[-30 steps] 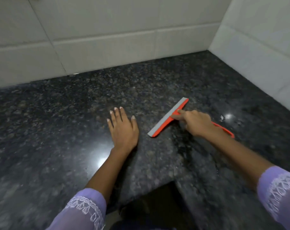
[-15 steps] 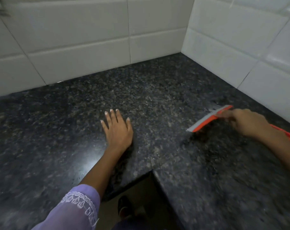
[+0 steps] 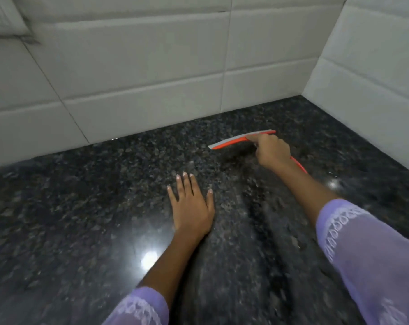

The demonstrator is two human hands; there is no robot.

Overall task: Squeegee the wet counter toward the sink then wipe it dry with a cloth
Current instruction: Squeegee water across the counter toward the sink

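Observation:
An orange squeegee (image 3: 234, 141) with a grey blade lies blade-down on the dark speckled granite counter (image 3: 81, 195), close to the back wall. My right hand (image 3: 272, 151) is closed around its handle, whose orange end sticks out behind my wrist. My left hand (image 3: 190, 207) rests flat on the counter with fingers spread, nearer to me and left of the squeegee. No sink and no cloth are in view.
White tiled walls (image 3: 140, 73) meet in a corner at the back right (image 3: 302, 95). A window frame edge shows at the top left (image 3: 4, 22). Light glares off the counter near my left forearm (image 3: 149, 258).
My right hand has carried the squeegee from the right wall toward the back wall and leftward. The view has shifted. My left hand stays flat on the counter.

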